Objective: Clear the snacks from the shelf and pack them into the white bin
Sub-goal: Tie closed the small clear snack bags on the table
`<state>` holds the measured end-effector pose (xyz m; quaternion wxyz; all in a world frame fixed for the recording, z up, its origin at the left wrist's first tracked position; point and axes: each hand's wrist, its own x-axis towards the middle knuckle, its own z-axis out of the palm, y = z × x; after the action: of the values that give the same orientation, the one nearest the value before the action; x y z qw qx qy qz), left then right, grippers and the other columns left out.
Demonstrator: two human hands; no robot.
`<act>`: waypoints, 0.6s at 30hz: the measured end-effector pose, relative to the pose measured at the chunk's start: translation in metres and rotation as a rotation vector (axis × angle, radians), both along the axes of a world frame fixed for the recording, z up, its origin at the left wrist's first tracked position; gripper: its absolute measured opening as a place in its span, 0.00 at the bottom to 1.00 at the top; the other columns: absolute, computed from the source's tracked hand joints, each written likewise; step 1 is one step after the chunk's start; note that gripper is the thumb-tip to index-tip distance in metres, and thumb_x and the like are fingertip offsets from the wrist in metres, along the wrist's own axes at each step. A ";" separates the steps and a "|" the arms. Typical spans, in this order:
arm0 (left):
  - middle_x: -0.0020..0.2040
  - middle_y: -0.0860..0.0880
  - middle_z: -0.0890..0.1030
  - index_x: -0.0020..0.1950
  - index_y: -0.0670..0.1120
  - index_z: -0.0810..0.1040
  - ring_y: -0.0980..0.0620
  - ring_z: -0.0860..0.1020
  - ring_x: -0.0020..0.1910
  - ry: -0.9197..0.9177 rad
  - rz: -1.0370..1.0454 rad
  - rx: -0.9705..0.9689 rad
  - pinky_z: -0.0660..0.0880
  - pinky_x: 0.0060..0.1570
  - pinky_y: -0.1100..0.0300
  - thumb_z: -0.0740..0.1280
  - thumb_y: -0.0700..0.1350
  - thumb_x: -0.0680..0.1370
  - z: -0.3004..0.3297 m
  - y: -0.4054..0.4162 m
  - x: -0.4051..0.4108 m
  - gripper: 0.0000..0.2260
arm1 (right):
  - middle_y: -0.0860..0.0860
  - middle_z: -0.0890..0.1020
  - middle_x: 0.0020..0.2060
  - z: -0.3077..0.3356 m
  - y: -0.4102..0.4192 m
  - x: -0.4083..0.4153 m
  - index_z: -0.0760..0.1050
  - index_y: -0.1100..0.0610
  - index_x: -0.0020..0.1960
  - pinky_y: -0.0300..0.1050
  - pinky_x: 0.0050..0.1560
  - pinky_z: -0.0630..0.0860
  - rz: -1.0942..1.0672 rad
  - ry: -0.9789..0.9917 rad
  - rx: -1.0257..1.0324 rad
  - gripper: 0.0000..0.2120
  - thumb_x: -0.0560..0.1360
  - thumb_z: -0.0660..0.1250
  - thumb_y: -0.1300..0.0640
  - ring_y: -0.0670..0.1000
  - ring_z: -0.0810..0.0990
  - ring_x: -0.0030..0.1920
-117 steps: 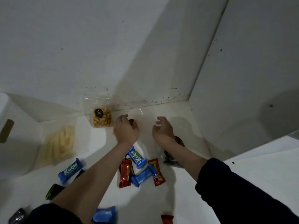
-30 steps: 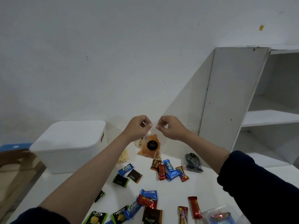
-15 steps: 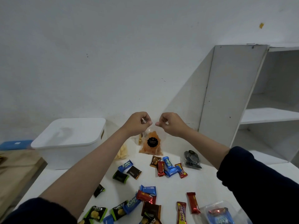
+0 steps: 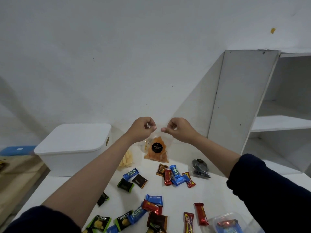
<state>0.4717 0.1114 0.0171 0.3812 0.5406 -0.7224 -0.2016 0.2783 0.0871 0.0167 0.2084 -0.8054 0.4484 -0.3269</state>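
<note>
My left hand and my right hand each pinch a top corner of a clear bag of orange chips with a black round label. The bag hangs above the white table, near the wall. The white bin stands at the left with its lid on. The white shelf unit at the right shows bare boards. Several small wrapped snacks lie on the table: a cluster of blue and red bars, green packs, dark brown packs.
A clear bag of pale sticks leans beside the bin. A dark bag lies near the shelf unit's foot. A clear plastic tub sits at the bottom right. A wooden surface and a blue box lie left of the table.
Both hands have taken the chip bag by its top corners and lifted it off the table. Over the last second they hold it nearly still.
</note>
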 end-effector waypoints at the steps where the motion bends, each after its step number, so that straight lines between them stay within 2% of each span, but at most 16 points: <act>1: 0.40 0.54 0.78 0.43 0.43 0.77 0.51 0.74 0.38 0.007 0.002 0.001 0.71 0.39 0.65 0.68 0.42 0.76 0.000 0.000 0.001 0.04 | 0.47 0.75 0.32 0.000 0.000 -0.001 0.72 0.55 0.36 0.36 0.35 0.69 -0.003 0.003 0.009 0.15 0.71 0.72 0.47 0.45 0.73 0.34; 5: 0.40 0.54 0.78 0.42 0.44 0.76 0.51 0.74 0.37 0.027 0.004 0.004 0.70 0.38 0.66 0.68 0.42 0.76 0.002 0.001 0.004 0.04 | 0.47 0.75 0.31 -0.002 -0.002 -0.002 0.71 0.56 0.37 0.39 0.36 0.69 -0.007 0.028 0.011 0.14 0.72 0.71 0.49 0.48 0.73 0.35; 12: 0.40 0.55 0.78 0.41 0.45 0.76 0.52 0.74 0.37 0.067 0.014 0.002 0.71 0.38 0.66 0.68 0.41 0.76 0.002 0.000 0.007 0.04 | 0.48 0.74 0.30 0.000 -0.001 0.003 0.70 0.54 0.32 0.36 0.35 0.68 0.013 -0.168 0.091 0.15 0.71 0.74 0.53 0.45 0.70 0.32; 15: 0.40 0.54 0.78 0.41 0.45 0.76 0.53 0.74 0.36 0.083 0.017 0.000 0.70 0.39 0.67 0.68 0.41 0.76 0.003 0.001 0.008 0.04 | 0.48 0.72 0.29 -0.001 0.001 0.008 0.71 0.57 0.34 0.34 0.34 0.67 0.038 -0.241 0.126 0.13 0.72 0.73 0.55 0.44 0.69 0.31; 18: 0.40 0.54 0.79 0.40 0.46 0.76 0.56 0.74 0.36 0.125 0.033 -0.009 0.71 0.41 0.65 0.68 0.41 0.76 0.004 0.002 0.014 0.05 | 0.48 0.73 0.30 0.000 0.002 0.008 0.74 0.60 0.38 0.32 0.30 0.67 0.041 -0.281 0.177 0.12 0.72 0.72 0.53 0.43 0.69 0.29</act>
<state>0.4859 0.1129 0.0208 0.4314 0.5371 -0.6889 -0.2254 0.2864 0.0894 0.0163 0.3457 -0.7392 0.4257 -0.3911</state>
